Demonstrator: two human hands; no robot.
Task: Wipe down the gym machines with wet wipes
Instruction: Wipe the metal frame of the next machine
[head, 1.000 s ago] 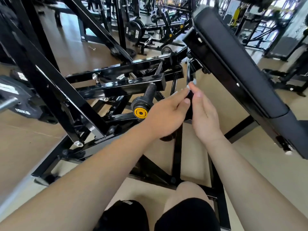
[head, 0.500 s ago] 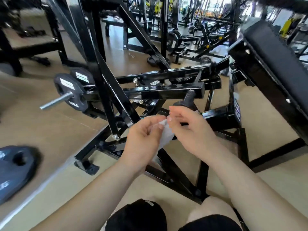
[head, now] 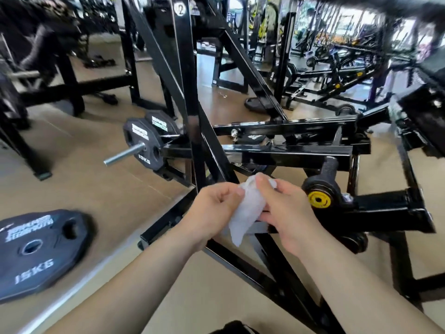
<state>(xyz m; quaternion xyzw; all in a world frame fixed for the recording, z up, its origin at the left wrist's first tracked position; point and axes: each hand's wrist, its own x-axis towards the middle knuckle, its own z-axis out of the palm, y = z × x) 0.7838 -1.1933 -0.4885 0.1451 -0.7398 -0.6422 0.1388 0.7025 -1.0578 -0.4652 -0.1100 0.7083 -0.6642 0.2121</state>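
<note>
A white wet wipe [head: 248, 210] hangs crumpled between both my hands, in front of a black gym machine frame [head: 284, 150]. My left hand [head: 214, 208] pinches the wipe's upper left edge with thumb and fingers. My right hand [head: 286, 208] holds its right side, fingers curled over the top. Just right of my right hand a black knurled handle [head: 327, 169] ends in a knob with a yellow cap [head: 319, 199]. Neither hand touches the machine.
Two black weight plates [head: 144, 141] sit on a steel sleeve [head: 124, 154] at the frame's left. A loose 15 kg plate [head: 41, 249] lies on the tan floor at lower left. A padded bench [head: 423, 92] stands far right; more machines fill the background.
My view swung left, away from the padded bench. My hands came off the machine and drew together, and the white wipe now hangs opened out between them.
</note>
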